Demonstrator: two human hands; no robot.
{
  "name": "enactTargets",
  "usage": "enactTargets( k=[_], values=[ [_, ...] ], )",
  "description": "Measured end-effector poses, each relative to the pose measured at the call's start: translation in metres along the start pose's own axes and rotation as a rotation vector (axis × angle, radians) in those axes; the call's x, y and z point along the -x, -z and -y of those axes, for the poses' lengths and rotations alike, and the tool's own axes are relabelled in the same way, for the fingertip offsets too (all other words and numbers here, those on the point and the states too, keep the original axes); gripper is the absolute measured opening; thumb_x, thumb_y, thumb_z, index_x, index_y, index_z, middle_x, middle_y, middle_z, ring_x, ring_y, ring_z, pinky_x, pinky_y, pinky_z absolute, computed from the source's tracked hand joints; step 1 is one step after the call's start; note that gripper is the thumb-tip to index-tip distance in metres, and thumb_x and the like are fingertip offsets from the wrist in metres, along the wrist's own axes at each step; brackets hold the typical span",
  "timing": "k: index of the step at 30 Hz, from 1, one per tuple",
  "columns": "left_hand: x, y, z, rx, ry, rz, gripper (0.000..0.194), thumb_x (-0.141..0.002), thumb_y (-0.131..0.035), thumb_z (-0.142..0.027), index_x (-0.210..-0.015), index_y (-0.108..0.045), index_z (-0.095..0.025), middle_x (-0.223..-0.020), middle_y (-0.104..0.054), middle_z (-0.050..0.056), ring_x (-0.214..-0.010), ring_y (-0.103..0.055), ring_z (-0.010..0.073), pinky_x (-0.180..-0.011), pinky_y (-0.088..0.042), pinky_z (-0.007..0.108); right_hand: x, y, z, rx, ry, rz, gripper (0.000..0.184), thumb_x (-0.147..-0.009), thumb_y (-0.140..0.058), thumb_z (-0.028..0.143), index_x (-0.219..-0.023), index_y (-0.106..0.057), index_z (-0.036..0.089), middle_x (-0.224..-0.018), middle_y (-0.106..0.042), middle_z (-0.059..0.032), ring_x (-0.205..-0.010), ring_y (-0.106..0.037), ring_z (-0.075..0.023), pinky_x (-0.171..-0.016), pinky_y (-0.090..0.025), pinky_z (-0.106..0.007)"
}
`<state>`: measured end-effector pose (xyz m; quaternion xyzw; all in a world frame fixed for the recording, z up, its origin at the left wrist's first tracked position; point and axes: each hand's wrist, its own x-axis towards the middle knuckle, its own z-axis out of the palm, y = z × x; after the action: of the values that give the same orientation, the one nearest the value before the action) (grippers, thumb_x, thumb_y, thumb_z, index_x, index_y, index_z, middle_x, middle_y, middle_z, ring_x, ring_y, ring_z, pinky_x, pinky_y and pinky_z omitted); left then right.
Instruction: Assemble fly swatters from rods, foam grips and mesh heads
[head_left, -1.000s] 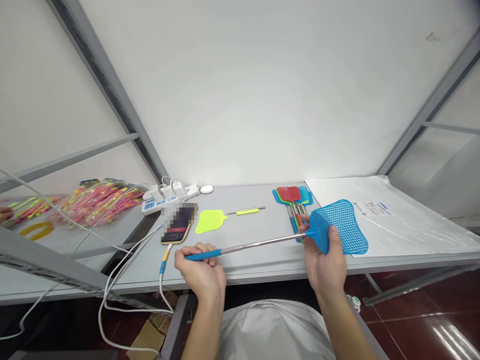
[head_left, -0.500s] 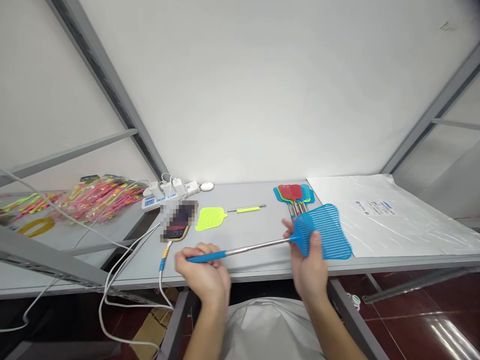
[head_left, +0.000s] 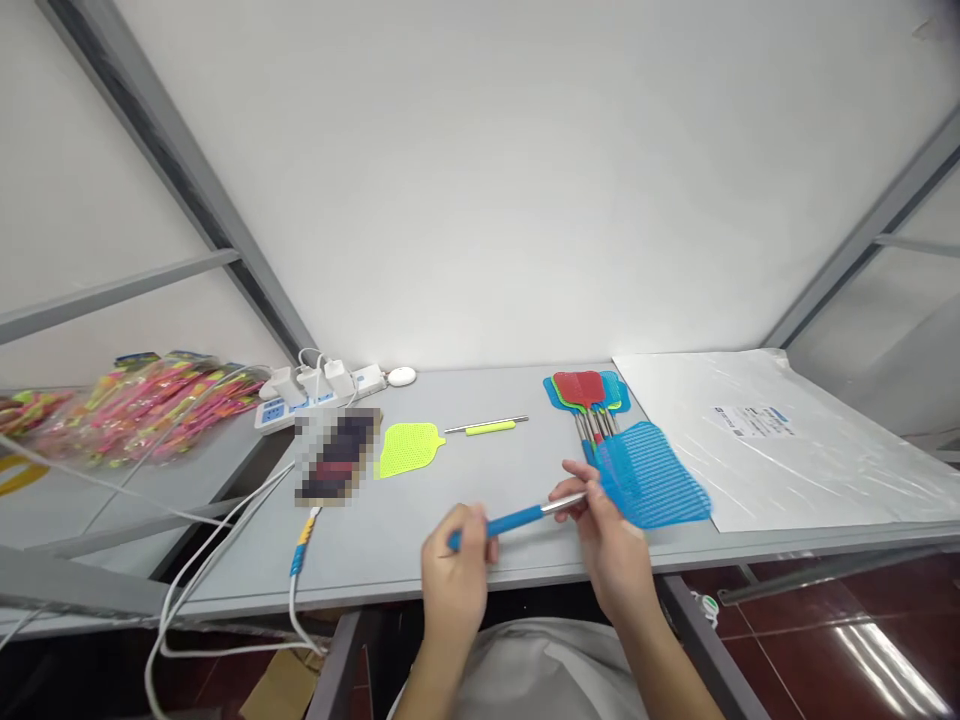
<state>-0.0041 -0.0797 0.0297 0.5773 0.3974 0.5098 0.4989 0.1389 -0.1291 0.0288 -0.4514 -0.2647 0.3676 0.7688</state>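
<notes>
A blue fly swatter (head_left: 654,478) with a telescopic metal shaft is held between my two hands above the front of the table. My left hand (head_left: 456,565) is closed round its blue grip. The fingers of my right hand (head_left: 611,535) pinch the shaft just below the mesh head, and little bare metal shows between the hands. Behind it lies a pile of fly swatters (head_left: 579,388) in red, blue and green, their handles toward me. To the left rest a yellow-green swatter head (head_left: 410,448) and a separate metal rod with a yellow-green grip (head_left: 490,427).
A phone (head_left: 341,455) with a cable lies left, near a power strip (head_left: 300,405) full of plugs. White wrapped sheeting (head_left: 795,450) covers the table's right side. Bagged pink and yellow items (head_left: 172,400) sit on the far-left table. White cables (head_left: 176,600) hang over the front edge.
My left hand has moved right toward my right hand, and the swatter's shaft has become much shorter. My right hand has shifted from the head to the shaft. The view has turned slightly.
</notes>
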Motion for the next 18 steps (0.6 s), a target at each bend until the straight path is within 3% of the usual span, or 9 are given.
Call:
enactTargets(
  k=[3,6,8,11,14,16,18],
  values=[
    [-0.001,-0.007,0.005,-0.216,0.09,0.391,0.049,-0.094,-0.048,-0.046,-0.053,-0.045,-0.019,-0.048,-0.047,-0.002,-0.05,-0.044,0.0117,-0.053,-0.035,0.024,-0.002,0.004,-0.001,0.137,0.048,0.019,0.031,-0.095,-0.048,0.045,-0.111,-0.058,0.02,-0.077,-0.067,-0.0024,-0.073,-0.059,-0.0171,-0.072,-0.046,-0.033],
    [-0.001,-0.029,0.002,-0.248,0.143,0.637,0.046,-0.097,-0.04,-0.046,-0.06,-0.047,-0.02,-0.052,-0.051,-0.002,-0.051,-0.048,0.0129,-0.054,-0.034,0.024,-0.006,0.01,0.003,0.32,0.095,-0.011,0.035,-0.096,-0.043,0.049,-0.113,-0.055,0.021,-0.07,-0.062,0.0008,-0.068,-0.057,-0.0162,-0.07,-0.046,-0.031],
    [-0.003,-0.049,-0.002,-0.254,0.1,0.75,0.043,-0.099,-0.034,-0.042,-0.066,-0.05,-0.021,-0.055,-0.053,-0.002,-0.052,-0.047,0.0136,-0.053,-0.033,0.025,-0.012,0.018,0.008,0.463,0.05,-0.025,0.039,-0.095,-0.044,0.051,-0.114,-0.057,0.021,-0.07,-0.059,0.0012,-0.064,-0.054,-0.0156,-0.065,-0.046,-0.029],
    [-0.01,-0.076,-0.006,-0.299,-0.003,0.795,0.041,-0.101,-0.028,-0.038,-0.072,-0.053,-0.022,-0.059,-0.054,-0.001,-0.051,-0.046,0.0145,-0.052,-0.031,0.027,-0.025,0.033,0.017,0.67,-0.048,-0.042,0.043,-0.094,-0.044,0.053,-0.119,-0.06,0.022,-0.086,-0.065,-0.003,-0.066,-0.056,-0.0167,-0.061,-0.046,-0.029],
    [-0.022,-0.093,-0.007,-0.386,-0.075,0.804,0.039,-0.101,-0.025,-0.036,-0.076,-0.052,-0.023,-0.064,-0.058,0.0,-0.055,-0.05,0.0158,-0.054,-0.031,0.027,-0.043,0.045,0.029,0.868,-0.046,-0.029,0.046,-0.093,-0.044,0.051,-0.128,-0.058,0.024,-0.111,-0.068,-0.0073,-0.088,-0.064,-0.0227,-0.075,-0.048,-0.032],
    [-0.032,-0.098,-0.005,-0.457,-0.129,0.816,0.036,-0.101,-0.027,-0.035,-0.077,-0.052,-0.024,-0.067,-0.06,0.001,-0.056,-0.051,0.0166,-0.055,-0.03,0.028,-0.056,0.05,0.036,1.042,-0.075,-0.011,0.052,-0.095,-0.039,0.047,-0.14,-0.047,0.024,-0.104,-0.071,-0.0088,-0.088,-0.066,-0.0257,-0.073,-0.048,-0.034],
    [-0.044,-0.096,-0.003,-0.514,-0.172,0.812,0.032,-0.1,-0.03,-0.034,-0.078,-0.052,-0.025,-0.067,-0.061,0.0,-0.057,-0.052,0.017,-0.055,-0.029,0.028,-0.072,0.054,0.043,1.251,-0.125,-0.018,0.059,-0.097,-0.033,0.043,-0.151,-0.03,0.019,-0.083,-0.072,-0.0081,-0.072,-0.068,-0.0269,-0.062,-0.046,-0.034]
  ],
)
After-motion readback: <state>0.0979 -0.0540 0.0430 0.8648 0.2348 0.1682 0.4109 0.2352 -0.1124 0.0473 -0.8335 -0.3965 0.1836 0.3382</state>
